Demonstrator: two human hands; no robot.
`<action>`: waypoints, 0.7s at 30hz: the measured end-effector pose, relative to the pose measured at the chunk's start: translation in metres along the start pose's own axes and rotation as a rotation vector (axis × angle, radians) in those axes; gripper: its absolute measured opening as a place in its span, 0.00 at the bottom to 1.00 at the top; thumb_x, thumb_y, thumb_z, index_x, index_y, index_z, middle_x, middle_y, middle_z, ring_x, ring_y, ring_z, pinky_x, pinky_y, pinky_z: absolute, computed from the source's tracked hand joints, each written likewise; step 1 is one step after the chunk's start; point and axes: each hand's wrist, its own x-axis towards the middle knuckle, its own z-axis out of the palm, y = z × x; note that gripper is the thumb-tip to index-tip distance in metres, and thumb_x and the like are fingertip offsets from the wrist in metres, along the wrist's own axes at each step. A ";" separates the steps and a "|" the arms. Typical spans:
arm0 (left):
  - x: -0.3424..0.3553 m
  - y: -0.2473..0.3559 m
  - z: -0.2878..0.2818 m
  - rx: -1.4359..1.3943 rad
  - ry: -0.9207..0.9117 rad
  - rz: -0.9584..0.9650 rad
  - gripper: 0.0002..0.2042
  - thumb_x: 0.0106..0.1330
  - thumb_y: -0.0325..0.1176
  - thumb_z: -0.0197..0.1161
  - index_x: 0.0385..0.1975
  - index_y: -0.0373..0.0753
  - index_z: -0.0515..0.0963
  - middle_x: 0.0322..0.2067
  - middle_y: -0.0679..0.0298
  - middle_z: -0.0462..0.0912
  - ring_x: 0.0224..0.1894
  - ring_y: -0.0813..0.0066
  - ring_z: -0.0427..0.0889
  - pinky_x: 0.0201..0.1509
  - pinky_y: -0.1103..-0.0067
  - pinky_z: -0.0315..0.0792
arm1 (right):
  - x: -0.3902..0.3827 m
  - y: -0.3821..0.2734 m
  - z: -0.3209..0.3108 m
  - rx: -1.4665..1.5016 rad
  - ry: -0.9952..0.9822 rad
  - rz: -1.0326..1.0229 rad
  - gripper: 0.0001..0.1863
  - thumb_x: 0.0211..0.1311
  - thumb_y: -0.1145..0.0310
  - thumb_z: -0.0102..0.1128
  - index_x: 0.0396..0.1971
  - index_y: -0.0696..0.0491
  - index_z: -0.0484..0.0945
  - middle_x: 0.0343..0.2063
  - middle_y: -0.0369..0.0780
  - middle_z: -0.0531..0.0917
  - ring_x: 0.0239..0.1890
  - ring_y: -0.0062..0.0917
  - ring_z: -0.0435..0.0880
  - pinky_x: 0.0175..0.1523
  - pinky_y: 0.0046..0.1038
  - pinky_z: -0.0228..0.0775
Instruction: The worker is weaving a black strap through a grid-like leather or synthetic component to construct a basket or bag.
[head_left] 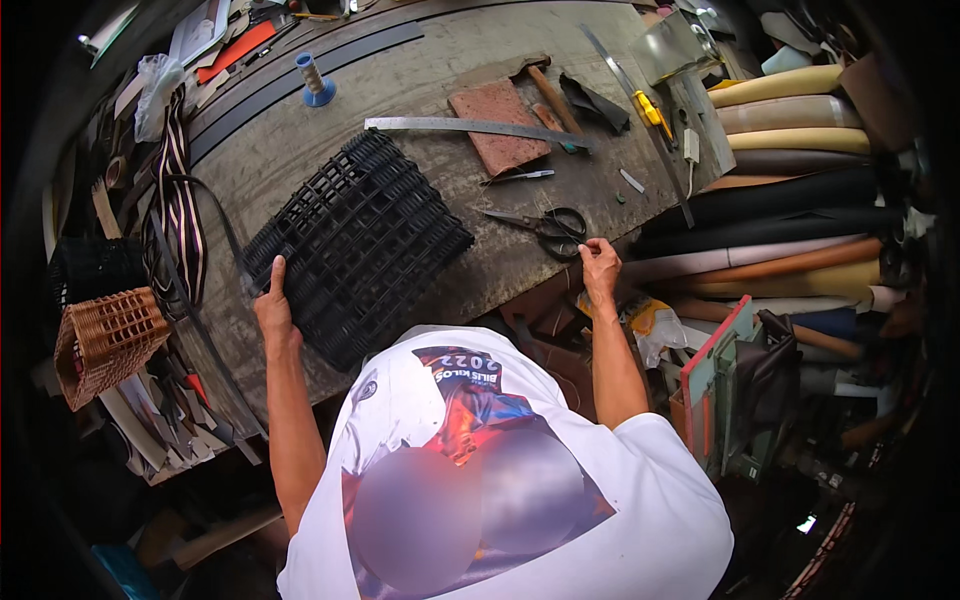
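My left hand (275,305) grips the left edge of a black woven lattice piece (355,245) lying on the workbench, thumb on top. My right hand (600,262) is at the bench's near right edge, its fingers closed on a loop handle of black scissors (560,230), whose blades point left across the bench. Behind the woven piece a steel ruler (420,125) lies partly over a reddish block (515,148). Near them are a hammer (550,100), a small white-handled tool (525,175) and a small white blade-like piece (630,180).
Fabric or leather rolls (790,110) are stacked at the right, beside a green-and-red rig (715,380). A yellow-handled tool (650,110) and blue-based spool (315,90) sit on the bench (470,290). Brown woven basket (110,340), striped straps (180,230) and scraps crowd the left.
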 end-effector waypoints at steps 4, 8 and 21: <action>0.002 -0.001 -0.001 -0.057 0.017 -0.015 0.24 0.61 0.45 0.74 0.42 0.26 0.82 0.37 0.55 0.87 0.36 0.68 0.87 0.40 0.75 0.83 | 0.007 -0.008 0.002 -0.183 -0.070 0.044 0.12 0.52 0.66 0.73 0.34 0.58 0.85 0.27 0.46 0.87 0.32 0.34 0.88 0.41 0.32 0.77; 0.004 -0.003 -0.005 -0.087 0.011 0.001 0.23 0.60 0.44 0.75 0.41 0.26 0.82 0.35 0.56 0.87 0.35 0.71 0.85 0.40 0.75 0.79 | 0.012 -0.015 0.006 -0.347 -0.072 0.055 0.10 0.53 0.65 0.72 0.32 0.54 0.87 0.28 0.48 0.87 0.35 0.42 0.88 0.43 0.37 0.78; -0.004 0.010 -0.009 -0.018 -0.028 -0.048 0.24 0.61 0.46 0.73 0.35 0.24 0.82 0.32 0.51 0.87 0.32 0.65 0.88 0.37 0.73 0.84 | -0.084 -0.082 -0.015 0.320 -0.535 0.265 0.10 0.62 0.75 0.53 0.43 0.53 0.71 0.23 0.33 0.75 0.21 0.17 0.75 0.29 0.19 0.70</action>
